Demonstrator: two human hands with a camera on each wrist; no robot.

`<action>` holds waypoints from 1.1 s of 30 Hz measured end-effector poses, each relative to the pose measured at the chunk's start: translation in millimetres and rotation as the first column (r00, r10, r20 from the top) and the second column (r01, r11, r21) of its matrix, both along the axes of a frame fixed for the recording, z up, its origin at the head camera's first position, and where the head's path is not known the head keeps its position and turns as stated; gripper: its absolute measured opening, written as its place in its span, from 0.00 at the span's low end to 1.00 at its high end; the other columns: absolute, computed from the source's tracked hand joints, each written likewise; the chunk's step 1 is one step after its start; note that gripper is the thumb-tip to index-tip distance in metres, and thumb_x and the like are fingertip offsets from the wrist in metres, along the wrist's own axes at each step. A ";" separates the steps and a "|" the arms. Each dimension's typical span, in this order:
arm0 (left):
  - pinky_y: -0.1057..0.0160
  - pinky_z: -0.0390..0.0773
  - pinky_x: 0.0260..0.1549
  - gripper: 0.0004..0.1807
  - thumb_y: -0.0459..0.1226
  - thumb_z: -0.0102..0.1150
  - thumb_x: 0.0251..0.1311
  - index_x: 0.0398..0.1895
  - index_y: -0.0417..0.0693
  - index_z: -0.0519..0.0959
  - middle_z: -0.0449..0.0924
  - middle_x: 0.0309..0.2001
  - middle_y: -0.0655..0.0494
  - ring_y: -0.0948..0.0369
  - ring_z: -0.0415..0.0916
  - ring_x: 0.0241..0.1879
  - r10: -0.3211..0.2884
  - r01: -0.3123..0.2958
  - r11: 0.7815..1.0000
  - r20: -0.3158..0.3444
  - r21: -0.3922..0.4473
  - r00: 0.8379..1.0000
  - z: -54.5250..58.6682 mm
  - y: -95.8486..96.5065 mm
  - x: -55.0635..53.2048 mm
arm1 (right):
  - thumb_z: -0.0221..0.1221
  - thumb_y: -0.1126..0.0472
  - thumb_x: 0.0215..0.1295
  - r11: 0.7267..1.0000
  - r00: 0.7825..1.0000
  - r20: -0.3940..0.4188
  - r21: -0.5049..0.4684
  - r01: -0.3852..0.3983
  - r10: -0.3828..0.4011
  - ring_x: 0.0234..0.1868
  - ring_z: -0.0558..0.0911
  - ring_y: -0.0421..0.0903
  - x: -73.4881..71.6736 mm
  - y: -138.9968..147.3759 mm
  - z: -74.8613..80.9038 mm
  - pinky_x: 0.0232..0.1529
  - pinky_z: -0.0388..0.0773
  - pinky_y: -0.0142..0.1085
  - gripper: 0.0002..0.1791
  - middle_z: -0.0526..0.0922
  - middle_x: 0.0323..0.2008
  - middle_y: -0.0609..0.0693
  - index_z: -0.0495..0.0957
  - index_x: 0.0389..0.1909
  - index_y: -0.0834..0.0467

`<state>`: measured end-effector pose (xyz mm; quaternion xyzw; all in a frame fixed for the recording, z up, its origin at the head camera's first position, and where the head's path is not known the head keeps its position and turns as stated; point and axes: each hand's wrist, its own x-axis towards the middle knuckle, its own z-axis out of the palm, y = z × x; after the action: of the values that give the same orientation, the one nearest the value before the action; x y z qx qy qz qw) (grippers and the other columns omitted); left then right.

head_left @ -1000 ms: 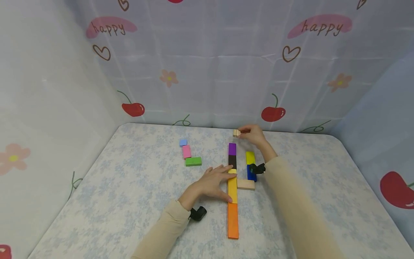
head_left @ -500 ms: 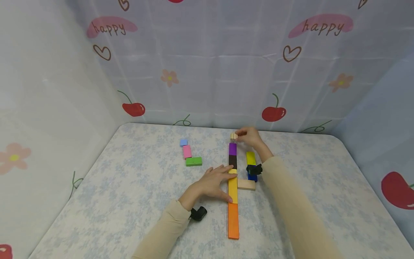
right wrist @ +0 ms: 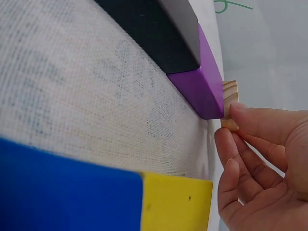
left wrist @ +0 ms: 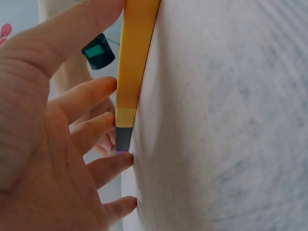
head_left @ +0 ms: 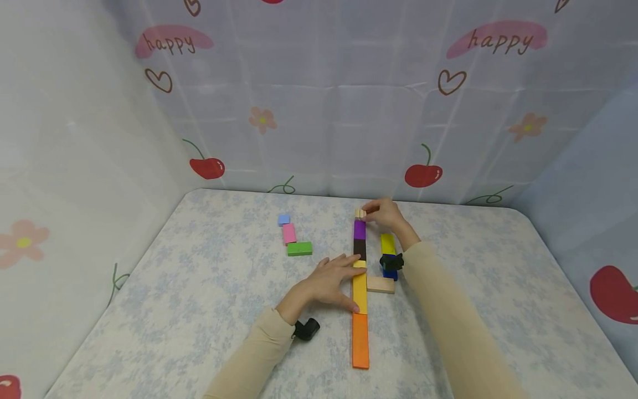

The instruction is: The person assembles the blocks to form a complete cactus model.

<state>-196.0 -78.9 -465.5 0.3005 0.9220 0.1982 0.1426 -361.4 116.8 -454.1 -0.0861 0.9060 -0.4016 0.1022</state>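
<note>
A straight row of wooden blocks runs up the table: an orange block (head_left: 360, 341) nearest, then a golden-yellow block (head_left: 359, 296), a black block (head_left: 359, 249) and a purple block (head_left: 359, 229). Fingers spread, my left hand (head_left: 324, 285) rests along the row's left side, its thumb and fingertips touching the golden-yellow block. At the far end, my right hand (head_left: 387, 216) pinches a small natural-wood block (right wrist: 230, 91) between thumb and fingers. In the right wrist view this block sits right at the end of the purple one. Its far side is hidden.
Right of the row lie a yellow block (head_left: 387, 243), a blue block (head_left: 390, 275) partly behind the wrist camera, and a plain wood block (head_left: 381, 285). To the left are light-blue (head_left: 284, 220), pink (head_left: 289, 234) and green (head_left: 299, 249) blocks. A curtain (head_left: 329, 138) hangs behind the table.
My right hand has brought the natural-wood block left and nearer, from beyond the row up against the purple block's far end. The left hand has stayed in place.
</note>
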 end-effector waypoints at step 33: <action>0.37 0.45 0.72 0.48 0.61 0.70 0.47 0.73 0.63 0.64 0.48 0.78 0.61 0.50 0.46 0.77 0.002 -0.002 1.000 0.005 0.000 1.000 1.1 -0.1 0.5 | 0.58 0.64 0.68 0.999 0.999 0.039 0.012 -0.037 0.036 0.52 0.77 0.56 1.2 3.0 -5.3 0.59 0.76 0.49 0.20 0.78 0.56 0.62 0.76 0.61 0.62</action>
<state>-195.5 -79.1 -464.4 0.2990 0.9220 0.1989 0.1447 -360.2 119.8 -459.4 -0.0941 0.9046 -0.3956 0.1277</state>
